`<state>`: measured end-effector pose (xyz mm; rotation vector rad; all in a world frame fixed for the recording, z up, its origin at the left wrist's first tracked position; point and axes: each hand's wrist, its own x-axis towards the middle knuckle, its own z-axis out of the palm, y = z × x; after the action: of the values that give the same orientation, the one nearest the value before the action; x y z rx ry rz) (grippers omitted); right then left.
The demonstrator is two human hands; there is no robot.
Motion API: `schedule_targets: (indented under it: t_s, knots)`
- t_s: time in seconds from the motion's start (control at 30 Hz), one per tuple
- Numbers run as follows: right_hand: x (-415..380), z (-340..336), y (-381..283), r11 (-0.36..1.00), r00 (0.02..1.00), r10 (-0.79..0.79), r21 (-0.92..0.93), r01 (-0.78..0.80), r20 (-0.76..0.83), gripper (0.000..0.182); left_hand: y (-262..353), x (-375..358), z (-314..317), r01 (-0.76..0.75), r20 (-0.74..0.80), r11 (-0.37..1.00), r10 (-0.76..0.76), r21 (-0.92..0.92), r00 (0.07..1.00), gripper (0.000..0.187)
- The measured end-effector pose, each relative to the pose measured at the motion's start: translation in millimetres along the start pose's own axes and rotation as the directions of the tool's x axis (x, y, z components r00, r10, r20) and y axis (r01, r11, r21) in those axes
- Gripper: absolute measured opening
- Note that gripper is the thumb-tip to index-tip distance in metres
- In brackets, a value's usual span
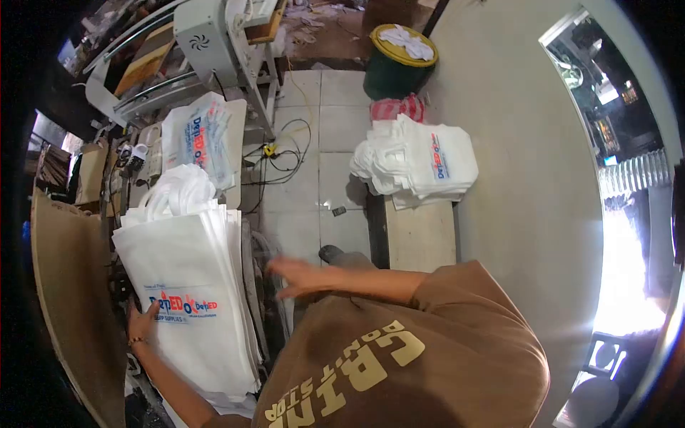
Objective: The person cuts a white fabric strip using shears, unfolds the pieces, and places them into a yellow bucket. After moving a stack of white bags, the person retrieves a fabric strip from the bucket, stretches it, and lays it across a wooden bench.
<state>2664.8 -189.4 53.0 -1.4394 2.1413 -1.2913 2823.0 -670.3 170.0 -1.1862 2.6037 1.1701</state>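
A thick stack of white tote bags (pixel 193 260) with red and blue print lies to my left, its looped handles (pixel 182 189) bunched at the far end. My left hand (pixel 143 322) is at the stack's left edge, its thumb over the top bag's printed face and its other fingers partly hidden beside the edge. To the right of the stack, my right hand (pixel 296 277) is in the air, blurred, with fingers apart and nothing visible in it.
More printed white bags (pixel 442 160) are piled on a bench (pixel 421 232) at right. Flat printed bags (pixel 203 139) lie beyond the stack, near a machine (pixel 207 43). Black cables (pixel 289 160) cross the tiled floor. A green bin (pixel 392 71) stands farther back.
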Motion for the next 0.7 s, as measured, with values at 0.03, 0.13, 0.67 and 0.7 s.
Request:
schedule_targets:
  t_s: [0.03,0.13,0.67,0.7]
  knots:
    - [-19,-4,9,0.958,0.975,0.219,-0.184,-0.220,-0.023,0.052,7,-6,4,0.001,0.017,1.000,-0.001,0.009,1.000,0.076]
    - [-66,-43,39,0.817,0.818,0.544,-0.340,-0.467,0.186,0.035,117,-70,36,-0.372,-0.068,0.663,0.538,0.650,0.840,0.075]
    - [-137,-308,-84,0.712,0.906,0.412,0.656,-0.251,-0.101,0.030,349,-111,136,-0.603,0.569,0.781,0.572,-0.159,0.591,0.017]
    - [-163,-317,-72,0.734,0.873,0.457,0.626,-0.263,-0.169,0.033,358,-104,127,-0.653,0.505,0.743,0.624,-0.148,0.596,0.014]
